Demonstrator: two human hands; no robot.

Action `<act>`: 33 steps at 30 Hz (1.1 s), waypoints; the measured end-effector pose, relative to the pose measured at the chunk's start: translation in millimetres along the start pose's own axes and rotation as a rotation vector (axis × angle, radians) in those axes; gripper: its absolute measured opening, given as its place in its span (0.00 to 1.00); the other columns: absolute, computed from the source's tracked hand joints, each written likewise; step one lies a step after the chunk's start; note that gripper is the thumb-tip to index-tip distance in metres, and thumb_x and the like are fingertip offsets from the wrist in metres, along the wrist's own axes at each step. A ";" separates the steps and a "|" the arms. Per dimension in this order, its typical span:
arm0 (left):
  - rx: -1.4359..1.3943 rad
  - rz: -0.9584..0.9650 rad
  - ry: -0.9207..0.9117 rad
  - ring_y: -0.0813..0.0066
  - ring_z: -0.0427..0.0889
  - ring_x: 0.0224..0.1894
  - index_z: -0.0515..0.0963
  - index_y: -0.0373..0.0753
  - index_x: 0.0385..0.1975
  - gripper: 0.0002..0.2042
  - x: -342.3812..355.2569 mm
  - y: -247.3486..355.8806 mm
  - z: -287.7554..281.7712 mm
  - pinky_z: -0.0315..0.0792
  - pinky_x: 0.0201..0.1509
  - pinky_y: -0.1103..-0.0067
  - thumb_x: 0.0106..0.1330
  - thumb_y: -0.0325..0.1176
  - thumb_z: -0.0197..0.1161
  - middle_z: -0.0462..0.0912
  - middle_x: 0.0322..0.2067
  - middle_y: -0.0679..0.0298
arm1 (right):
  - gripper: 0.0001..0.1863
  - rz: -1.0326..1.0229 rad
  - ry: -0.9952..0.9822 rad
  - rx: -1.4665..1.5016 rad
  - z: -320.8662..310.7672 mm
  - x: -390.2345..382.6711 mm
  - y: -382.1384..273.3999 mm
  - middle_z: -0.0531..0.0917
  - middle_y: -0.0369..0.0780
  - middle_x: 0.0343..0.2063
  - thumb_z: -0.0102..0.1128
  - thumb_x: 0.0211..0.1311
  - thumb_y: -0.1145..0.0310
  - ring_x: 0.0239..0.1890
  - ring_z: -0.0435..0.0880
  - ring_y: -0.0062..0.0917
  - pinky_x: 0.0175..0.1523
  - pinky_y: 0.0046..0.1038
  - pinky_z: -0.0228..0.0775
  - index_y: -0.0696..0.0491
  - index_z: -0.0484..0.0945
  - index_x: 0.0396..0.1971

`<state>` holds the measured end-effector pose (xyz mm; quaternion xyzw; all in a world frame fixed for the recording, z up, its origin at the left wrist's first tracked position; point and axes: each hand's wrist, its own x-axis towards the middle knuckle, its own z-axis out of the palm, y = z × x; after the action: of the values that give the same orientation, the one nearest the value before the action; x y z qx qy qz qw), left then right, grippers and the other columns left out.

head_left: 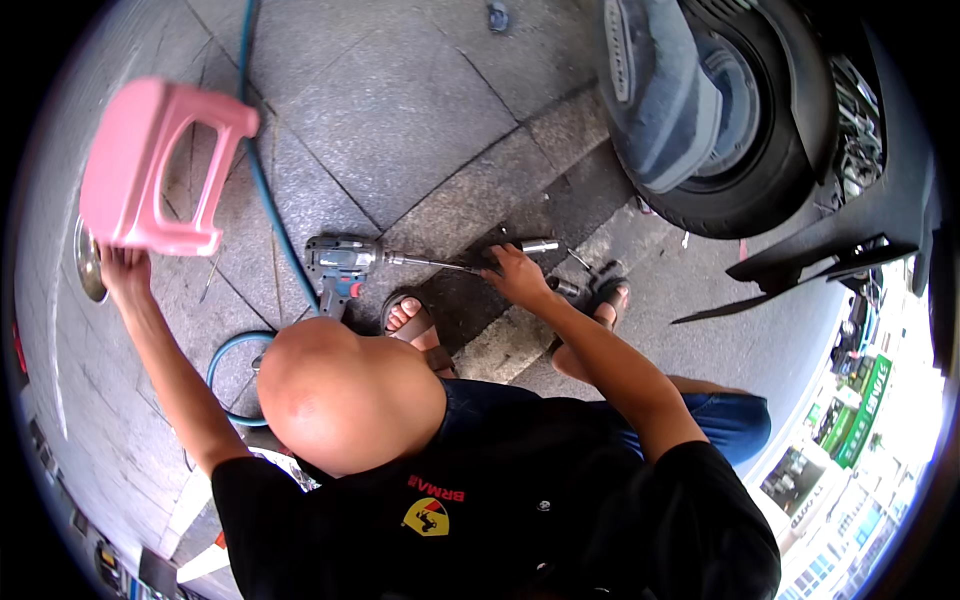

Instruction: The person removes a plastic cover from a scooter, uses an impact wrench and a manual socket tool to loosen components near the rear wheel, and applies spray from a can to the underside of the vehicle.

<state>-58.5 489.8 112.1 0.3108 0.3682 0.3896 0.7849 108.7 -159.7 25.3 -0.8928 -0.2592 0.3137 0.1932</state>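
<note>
My left hand (125,275) is closed on the lower edge of a pink plastic stool (125,170), which is tipped on its side at the far left. Right beside that hand is a round metal dish (90,262). Low over the ground, my right hand (520,277) reaches with its fingers apart, next to the tip of a long extension bar (430,262). The bar is fitted to a grey-blue cordless impact wrench (343,262) lying on the pavement. A silver socket (540,245) lies just beyond my right fingers, and another socket (563,287) is beside my wrist.
A scooter wheel (765,120) and its dark bodywork stand at the upper right. Loose black panels (840,262) jut out below it. A blue hose (265,190) runs across the paving near the stool. My bent knee (310,395) is close to the wrench.
</note>
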 end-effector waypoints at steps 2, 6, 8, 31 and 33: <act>-0.101 -0.049 -0.008 0.84 0.48 0.11 0.67 0.44 0.21 0.17 -14.0 -5.7 -81.1 0.42 0.12 0.84 0.75 0.40 0.43 0.55 0.11 0.74 | 0.25 0.022 0.004 0.006 -1.2 -11.2 12.2 0.77 0.51 0.47 0.62 0.58 0.57 0.48 0.78 0.48 0.51 0.42 0.72 0.56 0.72 0.51; -0.114 -0.003 0.104 0.75 0.73 0.22 0.76 0.35 0.31 0.17 -63.2 10.4 -179.4 0.73 0.28 0.78 0.73 0.43 0.49 0.78 0.22 0.67 | 0.20 0.101 0.266 0.029 -21.9 -17.9 54.1 0.81 0.51 0.42 0.60 0.59 0.56 0.44 0.80 0.48 0.49 0.42 0.73 0.57 0.78 0.42; 0.015 0.047 0.332 0.68 0.79 0.30 0.76 0.35 0.34 0.16 -81.4 6.7 -210.5 0.78 0.37 0.70 0.73 0.42 0.50 0.81 0.29 0.62 | 0.17 0.242 0.520 -0.045 -41.9 -12.0 89.0 0.82 0.50 0.38 0.60 0.59 0.56 0.41 0.81 0.48 0.46 0.43 0.73 0.57 0.79 0.37; 1.815 0.385 -1.328 0.49 0.77 0.49 0.75 0.35 0.45 0.18 -218.9 -263.1 110.7 0.72 0.53 0.64 0.53 0.31 0.66 0.76 0.48 0.49 | 0.30 0.127 0.000 0.069 -19.6 -40.1 59.3 0.78 0.51 0.49 0.64 0.56 0.52 0.52 0.78 0.45 0.56 0.38 0.71 0.59 0.73 0.52; 1.817 0.389 -1.201 0.47 0.77 0.49 0.75 0.33 0.45 0.18 -198.8 -243.0 101.3 0.72 0.55 0.63 0.55 0.30 0.65 0.77 0.48 0.46 | 0.31 0.061 -0.060 0.134 -17.9 -53.8 59.9 0.78 0.51 0.50 0.63 0.57 0.51 0.53 0.77 0.44 0.58 0.38 0.71 0.58 0.73 0.53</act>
<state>33.0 180.1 44.8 0.9625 0.0212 -0.1234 0.2407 105.0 -241.7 32.7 -0.8756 -0.2161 0.3627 0.2348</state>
